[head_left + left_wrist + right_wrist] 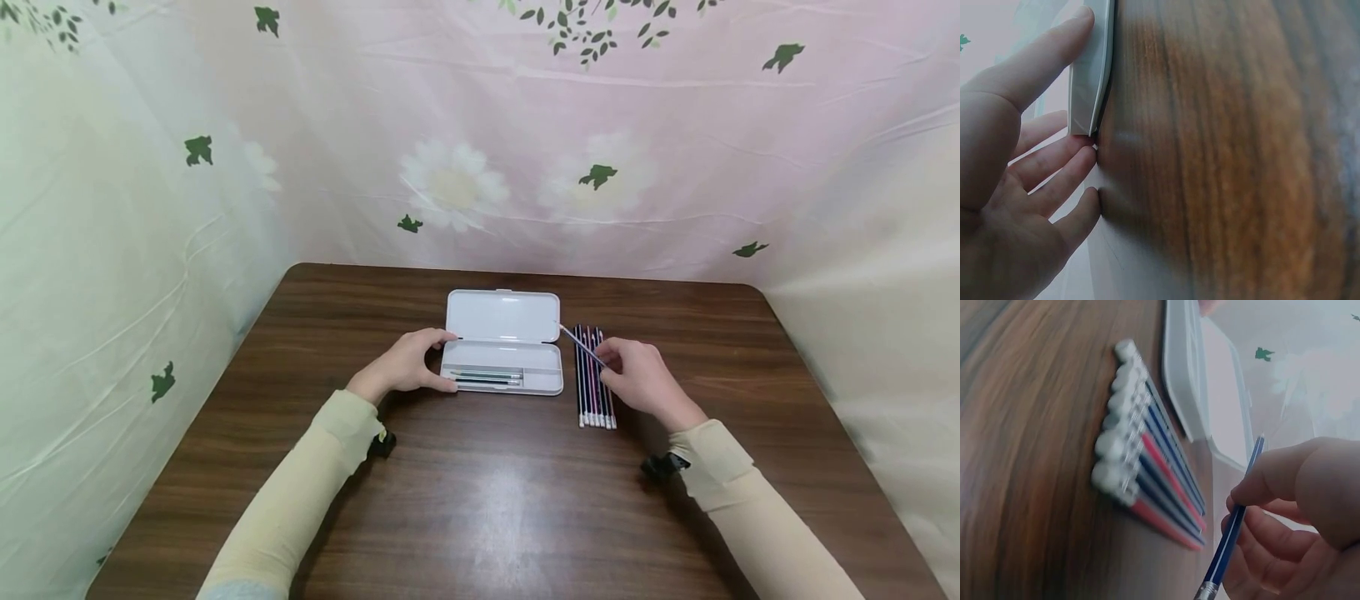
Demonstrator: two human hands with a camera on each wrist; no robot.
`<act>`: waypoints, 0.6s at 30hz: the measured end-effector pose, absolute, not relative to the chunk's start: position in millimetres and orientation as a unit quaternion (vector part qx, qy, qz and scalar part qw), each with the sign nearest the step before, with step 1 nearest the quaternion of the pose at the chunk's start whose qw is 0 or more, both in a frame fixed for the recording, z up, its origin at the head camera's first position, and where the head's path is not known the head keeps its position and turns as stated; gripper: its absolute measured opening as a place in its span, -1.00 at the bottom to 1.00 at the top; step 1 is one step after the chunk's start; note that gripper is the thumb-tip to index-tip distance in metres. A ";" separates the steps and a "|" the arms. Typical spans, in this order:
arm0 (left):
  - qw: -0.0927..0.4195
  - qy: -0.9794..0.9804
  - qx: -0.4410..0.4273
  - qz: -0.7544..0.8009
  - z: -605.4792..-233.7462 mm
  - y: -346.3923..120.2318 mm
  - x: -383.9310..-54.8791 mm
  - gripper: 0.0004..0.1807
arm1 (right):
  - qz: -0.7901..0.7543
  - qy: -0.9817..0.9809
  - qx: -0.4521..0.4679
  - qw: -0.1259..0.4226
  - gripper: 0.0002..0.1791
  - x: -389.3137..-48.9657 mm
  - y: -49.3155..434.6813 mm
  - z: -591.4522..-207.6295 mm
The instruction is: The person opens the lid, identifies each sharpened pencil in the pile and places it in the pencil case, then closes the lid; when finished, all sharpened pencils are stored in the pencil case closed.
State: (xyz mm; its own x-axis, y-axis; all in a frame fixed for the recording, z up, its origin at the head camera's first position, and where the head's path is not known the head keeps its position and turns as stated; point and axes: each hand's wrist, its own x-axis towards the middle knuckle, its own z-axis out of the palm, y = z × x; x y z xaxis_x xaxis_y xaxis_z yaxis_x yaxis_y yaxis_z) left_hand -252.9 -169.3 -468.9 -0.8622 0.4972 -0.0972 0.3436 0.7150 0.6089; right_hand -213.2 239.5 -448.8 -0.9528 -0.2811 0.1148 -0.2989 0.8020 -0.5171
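A white pencil case (503, 317) lies open on the table, lid folded back. In its front compartment lie a few pencils (487, 377), with a small bare compartment to their right. My left hand (405, 362) grips the case's left end, thumb along the near edge and forefinger at the back corner; the left wrist view shows the thumb (1054, 53) against the case wall. My right hand (637, 375) pinches a dark blue pencil (1235, 525) between thumb and fingers, its tip slanting up toward the lid. Below it lies a row of pencils (592, 392), blue and red, with white erasers toward me.
The brown wooden table (495, 500) extends around the case. A pale flowered curtain (487, 125) hangs behind it and at both sides. Dark wrist cameras are strapped near both cuffs.
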 end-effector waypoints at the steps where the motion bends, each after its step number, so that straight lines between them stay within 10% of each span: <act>1: 0.127 0.917 0.230 0.300 -468.6 -169.6 -252.8 0.01 | 0.276 -0.948 0.160 0.018 -0.73 -213.6 236.0 -448.4; 18: 0.118 0.918 0.230 0.302 -469.9 -170.3 -249.9 -0.01 | 0.247 -0.926 0.283 0.029 -0.74 -230.8 172.8 -447.4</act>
